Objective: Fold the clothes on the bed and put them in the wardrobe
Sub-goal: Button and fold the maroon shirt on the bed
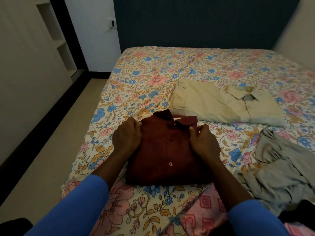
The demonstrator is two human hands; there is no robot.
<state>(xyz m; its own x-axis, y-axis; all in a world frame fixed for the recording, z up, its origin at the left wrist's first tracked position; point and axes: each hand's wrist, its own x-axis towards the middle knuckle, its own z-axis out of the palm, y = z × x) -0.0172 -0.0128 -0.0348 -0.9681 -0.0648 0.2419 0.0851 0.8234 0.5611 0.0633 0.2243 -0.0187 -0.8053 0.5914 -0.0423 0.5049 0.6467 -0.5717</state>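
Note:
A folded maroon shirt [167, 150] with pink buttons lies collar-up on the floral bed sheet [144, 79], near the bed's front edge. My left hand [127, 136] grips the shirt's left shoulder edge, fingers curled round the fabric. At the right shoulder, just under the collar, my right hand [203, 141] pinches the cloth. A folded cream shirt [221, 103] lies flat behind the maroon one. To the right sits a crumpled grey garment [279, 167]. A pink patterned cloth [207, 212] lies at the front edge by my right forearm.
A dark blue headboard [204, 23] backs the bed. White shelving [54, 31] stands against the left wall, beside a light door panel [92, 31]. Beige floor [56, 150] runs along the bed's left side.

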